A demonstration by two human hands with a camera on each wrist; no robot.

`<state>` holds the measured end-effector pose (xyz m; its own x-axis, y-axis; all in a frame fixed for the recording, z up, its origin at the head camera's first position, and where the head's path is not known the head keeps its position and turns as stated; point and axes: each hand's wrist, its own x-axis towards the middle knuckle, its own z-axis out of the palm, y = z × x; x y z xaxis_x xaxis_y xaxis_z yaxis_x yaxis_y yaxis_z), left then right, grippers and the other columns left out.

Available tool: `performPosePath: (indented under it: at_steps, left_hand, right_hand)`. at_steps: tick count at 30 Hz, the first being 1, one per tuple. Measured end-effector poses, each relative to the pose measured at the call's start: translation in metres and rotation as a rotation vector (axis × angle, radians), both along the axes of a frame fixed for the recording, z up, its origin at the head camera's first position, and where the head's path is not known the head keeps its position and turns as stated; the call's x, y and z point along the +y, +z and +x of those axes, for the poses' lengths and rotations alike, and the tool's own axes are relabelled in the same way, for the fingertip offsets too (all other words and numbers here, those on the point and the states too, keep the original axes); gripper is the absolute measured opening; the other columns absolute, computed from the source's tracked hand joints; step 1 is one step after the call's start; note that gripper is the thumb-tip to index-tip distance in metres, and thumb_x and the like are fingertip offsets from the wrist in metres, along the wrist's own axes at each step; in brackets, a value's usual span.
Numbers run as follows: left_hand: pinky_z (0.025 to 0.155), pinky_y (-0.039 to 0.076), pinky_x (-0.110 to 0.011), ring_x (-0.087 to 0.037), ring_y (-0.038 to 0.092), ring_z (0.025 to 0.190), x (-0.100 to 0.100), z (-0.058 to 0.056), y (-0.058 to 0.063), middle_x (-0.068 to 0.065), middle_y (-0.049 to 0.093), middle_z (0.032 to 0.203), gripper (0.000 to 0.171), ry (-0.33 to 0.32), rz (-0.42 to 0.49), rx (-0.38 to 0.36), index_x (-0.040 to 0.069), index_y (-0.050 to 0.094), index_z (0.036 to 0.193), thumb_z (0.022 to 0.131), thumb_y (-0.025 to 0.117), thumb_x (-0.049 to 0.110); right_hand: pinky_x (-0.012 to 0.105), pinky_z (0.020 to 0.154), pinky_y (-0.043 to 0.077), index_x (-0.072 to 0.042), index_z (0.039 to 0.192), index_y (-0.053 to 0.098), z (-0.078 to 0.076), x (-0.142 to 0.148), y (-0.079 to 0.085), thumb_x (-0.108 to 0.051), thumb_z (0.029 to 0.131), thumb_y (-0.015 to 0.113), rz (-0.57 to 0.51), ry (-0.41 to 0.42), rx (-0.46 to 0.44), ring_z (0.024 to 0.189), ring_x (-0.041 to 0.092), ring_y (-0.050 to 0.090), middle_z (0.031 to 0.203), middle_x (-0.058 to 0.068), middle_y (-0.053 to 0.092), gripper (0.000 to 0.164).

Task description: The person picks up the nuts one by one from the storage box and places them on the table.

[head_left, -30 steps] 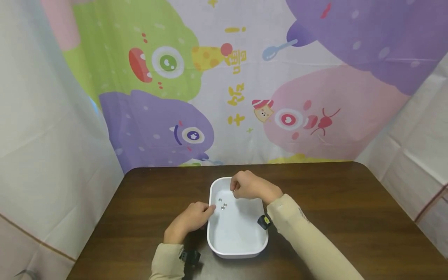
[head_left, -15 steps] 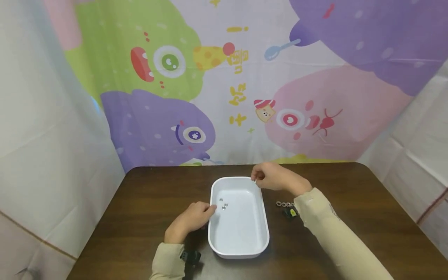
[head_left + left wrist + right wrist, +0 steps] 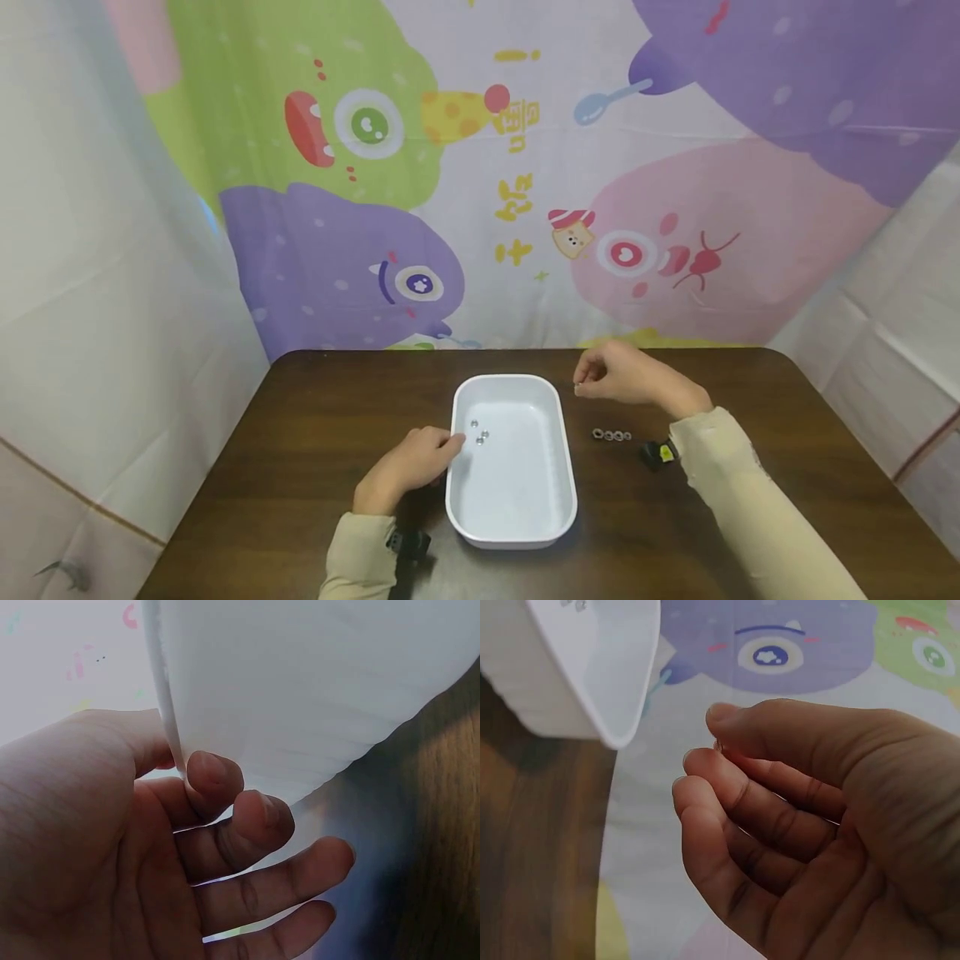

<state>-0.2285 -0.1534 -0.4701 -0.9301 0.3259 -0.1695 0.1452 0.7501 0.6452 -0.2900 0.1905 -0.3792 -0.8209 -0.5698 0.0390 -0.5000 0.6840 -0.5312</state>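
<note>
A white tray [image 3: 512, 500] stands on the dark wooden table. My left hand [image 3: 411, 468] grips its left rim, thumb over the inside and fingers against the outer wall, as the left wrist view shows with the hand [image 3: 172, 840] beside the tray wall [image 3: 300, 690]. Three small metal nuts [image 3: 484, 434] lie inside the tray near that rim. Beyond the tray's right rim, above the table, my right hand [image 3: 626, 377] pinches a small metal nut [image 3: 718, 745] between thumb and finger; the fingertips mostly cover it.
To the right of the tray, several metal nuts [image 3: 608, 435] lie in a short row on the table [image 3: 720, 500]. A cartoon-printed cloth [image 3: 517, 308] hangs behind the table's far edge. Each wrist carries a small black camera, one of them the right camera [image 3: 654, 454].
From over the tray, my right hand has moved right past its rim with the nut pinched. This uncovers the row of nuts on the table. The left hand keeps its hold on the tray.
</note>
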Motion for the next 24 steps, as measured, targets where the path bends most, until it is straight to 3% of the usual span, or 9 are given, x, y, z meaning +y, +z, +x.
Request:
performPosePath:
  at_steps: [9,17,24]
  left_hand:
    - [0.056,0.040,-0.031,-0.015,0.048,0.053,0.002,0.002,0.002,0.000,0.050,0.055,0.043,-0.006,0.018,0.000,0.012,0.059,0.074,0.107,0.047,0.036]
    - [0.057,0.041,-0.032,-0.015,0.049,0.052,0.002,0.004,0.005,-0.001,0.051,0.056,0.044,0.008,0.023,-0.006,0.012,0.056,0.072,0.107,0.046,0.036]
    - [0.057,0.041,-0.032,-0.015,0.049,0.052,0.002,0.004,0.005,0.000,0.051,0.056,0.043,0.006,0.031,0.000,0.012,0.057,0.072,0.107,0.046,0.035]
  right_hand:
    - [0.030,0.068,0.050,-0.013,0.088,0.071,0.011,0.027,-0.013,-0.019,0.091,0.078,0.035,-0.081,-0.105,0.072,0.012,0.059,0.079,-0.003,0.067,0.009]
    - [0.028,0.064,0.052,-0.008,0.091,0.072,0.014,0.051,-0.036,-0.012,0.089,0.079,-0.040,-0.089,-0.177,0.070,0.012,0.059,0.080,0.000,0.069,0.007]
    - [0.027,0.062,0.052,-0.006,0.092,0.073,0.018,0.069,-0.057,-0.009,0.089,0.077,-0.060,-0.093,-0.176,0.069,0.011,0.060,0.081,0.002,0.071,0.005]
